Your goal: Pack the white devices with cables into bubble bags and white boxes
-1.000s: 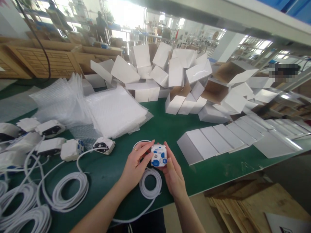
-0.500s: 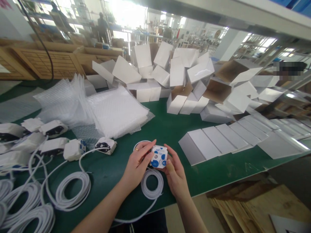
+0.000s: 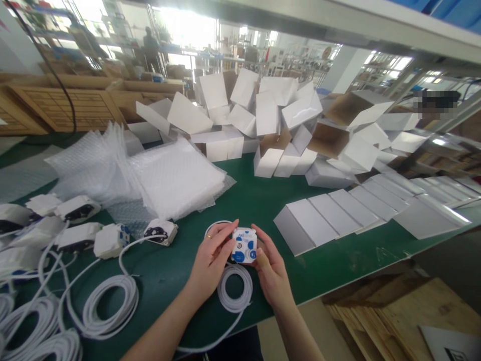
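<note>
Between my two hands is a small white sensor box (image 3: 244, 245) with blue dots and printed lettering on its upper face. My left hand (image 3: 214, 255) grips its left side, thumb along the edge; a ring shows on one finger. Fingers and thumb of my right hand (image 3: 271, 268) close on the right side. Just below the box, a coil of white cable (image 3: 235, 289) lies on the green table (image 3: 169, 286), with a loose length running down to the front edge. To the left sits another white sensor box (image 3: 161, 232), its black underside showing.
Several more sensor boxes (image 3: 78, 235) and cable coils (image 3: 110, 306) crowd the left. Behind them lies a stack of bubble wrap bags (image 3: 176, 175). Open white cartons (image 3: 266, 113) are heaped at the back. A row of closed white boxes (image 3: 326, 215) stands right. Wooden pallets (image 3: 376, 326) are below the table.
The head view has shifted slightly, moving the background a little to the left. Both hands keep their grip on the sensor box, almost unmoved.
</note>
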A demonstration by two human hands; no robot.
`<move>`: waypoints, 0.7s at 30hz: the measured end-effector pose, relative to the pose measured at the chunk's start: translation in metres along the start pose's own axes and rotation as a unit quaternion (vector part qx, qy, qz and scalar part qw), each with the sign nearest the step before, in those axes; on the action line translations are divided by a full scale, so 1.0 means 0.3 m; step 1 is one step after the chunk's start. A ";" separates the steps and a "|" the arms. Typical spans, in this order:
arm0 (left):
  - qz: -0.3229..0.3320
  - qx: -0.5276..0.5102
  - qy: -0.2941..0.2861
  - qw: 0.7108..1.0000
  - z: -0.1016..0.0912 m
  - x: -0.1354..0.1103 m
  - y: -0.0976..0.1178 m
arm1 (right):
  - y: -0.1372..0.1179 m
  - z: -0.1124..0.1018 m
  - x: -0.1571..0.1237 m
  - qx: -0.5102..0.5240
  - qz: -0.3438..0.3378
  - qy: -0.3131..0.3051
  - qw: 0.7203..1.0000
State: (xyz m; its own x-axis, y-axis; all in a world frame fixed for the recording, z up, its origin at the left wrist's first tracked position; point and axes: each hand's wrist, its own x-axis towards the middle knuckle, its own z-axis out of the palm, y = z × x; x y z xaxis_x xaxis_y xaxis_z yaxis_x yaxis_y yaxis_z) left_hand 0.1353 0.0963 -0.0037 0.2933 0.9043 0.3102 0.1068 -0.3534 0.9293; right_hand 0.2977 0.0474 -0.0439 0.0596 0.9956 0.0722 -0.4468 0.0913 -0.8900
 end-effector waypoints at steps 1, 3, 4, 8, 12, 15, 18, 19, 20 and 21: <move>0.003 -0.001 0.000 1.000 0.000 0.000 -0.001 | 0.001 0.000 0.000 0.001 -0.001 0.001 1.000; 0.009 -0.001 0.003 1.000 0.000 -0.001 -0.003 | 0.002 0.001 0.000 0.003 -0.002 0.002 1.000; 0.010 -0.001 0.004 1.000 0.001 -0.002 -0.004 | 0.002 0.002 0.000 0.003 -0.002 0.001 1.000; 0.013 -0.004 0.006 1.000 0.004 -0.003 -0.009 | 0.001 0.004 -0.001 0.000 -0.004 -0.002 1.000; 0.018 0.001 0.006 1.000 0.003 -0.005 -0.017 | -0.006 0.004 0.001 -0.006 -0.008 0.003 1.000; 0.013 0.017 -0.001 1.000 0.006 -0.007 -0.024 | -0.009 0.008 0.008 -0.029 -0.016 0.009 0.999; 0.017 0.055 -0.013 0.998 0.022 -0.016 -0.032 | 0.001 0.018 0.017 -0.132 -0.081 0.044 0.987; 0.020 0.070 -0.017 0.997 0.030 -0.021 -0.033 | 0.005 0.023 0.019 -0.182 -0.110 0.063 0.975; 0.022 0.083 -0.018 0.996 0.037 -0.026 -0.035 | 0.010 0.027 0.020 -0.227 -0.136 0.083 0.961; 0.023 0.092 -0.016 0.995 0.045 -0.030 -0.035 | 0.012 0.030 0.019 -0.263 -0.157 0.101 0.947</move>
State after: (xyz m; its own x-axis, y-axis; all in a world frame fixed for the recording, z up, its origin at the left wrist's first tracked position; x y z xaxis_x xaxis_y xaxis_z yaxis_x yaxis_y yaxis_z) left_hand 0.1442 0.0887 -0.0189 0.3310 0.8792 0.3427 0.2636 -0.4349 0.8610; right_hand 0.2884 0.0537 -0.0427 0.3092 0.8922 0.3292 0.1234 0.3056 -0.9441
